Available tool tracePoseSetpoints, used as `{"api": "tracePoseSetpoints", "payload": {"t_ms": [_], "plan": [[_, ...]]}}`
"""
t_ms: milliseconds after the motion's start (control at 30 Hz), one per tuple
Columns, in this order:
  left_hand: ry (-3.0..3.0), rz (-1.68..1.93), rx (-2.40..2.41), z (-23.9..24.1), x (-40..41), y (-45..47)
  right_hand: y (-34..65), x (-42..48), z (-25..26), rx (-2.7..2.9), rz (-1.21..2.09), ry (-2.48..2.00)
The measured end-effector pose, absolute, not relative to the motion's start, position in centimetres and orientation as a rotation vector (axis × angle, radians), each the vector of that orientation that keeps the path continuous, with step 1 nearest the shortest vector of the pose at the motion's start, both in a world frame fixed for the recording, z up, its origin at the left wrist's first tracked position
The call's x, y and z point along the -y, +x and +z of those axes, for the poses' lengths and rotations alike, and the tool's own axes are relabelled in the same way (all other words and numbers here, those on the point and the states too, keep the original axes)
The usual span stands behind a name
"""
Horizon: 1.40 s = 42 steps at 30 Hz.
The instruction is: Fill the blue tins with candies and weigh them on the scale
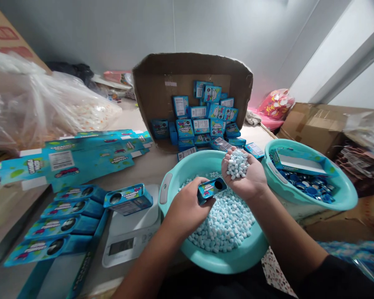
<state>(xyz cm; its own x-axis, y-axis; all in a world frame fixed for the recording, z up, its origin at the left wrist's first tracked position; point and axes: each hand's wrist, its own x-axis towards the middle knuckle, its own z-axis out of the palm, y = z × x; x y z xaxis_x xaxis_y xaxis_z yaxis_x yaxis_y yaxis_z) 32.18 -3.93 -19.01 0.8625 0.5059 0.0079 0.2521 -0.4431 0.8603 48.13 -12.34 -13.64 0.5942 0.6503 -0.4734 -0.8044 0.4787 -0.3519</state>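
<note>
My left hand (pixel 190 207) is wrapped round a small blue candy box (pixel 208 189), tilted so the dark round hole in its end faces up and to the right. Close beside that hole, my right hand (pixel 252 176) is cupped palm up, full of pale blue and white candies (pixel 237 163). Both hands hover over a turquoise basin (pixel 227 265) holding many more loose candies (pixel 227 224). To the left, one blue box (pixel 129 198) lies on a white kitchen scale (pixel 121 245); the scale's display is unreadable.
Several blue boxes with round holes (pixel 64 224) lie in a tray at left, near flat unfolded cartons (pixel 81 162). An open cardboard box (pixel 152 89) behind holds many packed boxes. At right, another turquoise basin (pixel 343 191) contains blue lids and a carton. Plastic bags (pixel 34 99) stand back left.
</note>
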Motion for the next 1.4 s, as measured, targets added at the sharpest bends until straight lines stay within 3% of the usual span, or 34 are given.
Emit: {"api": "tracePoseSetpoints", "payload": {"t_ms": [1400], "plan": [[2.038, 0.359, -0.496, -18.84, 4.03, 31.85, 47.72, 12.36, -13.67, -0.218, 0.876, -0.6]]}}
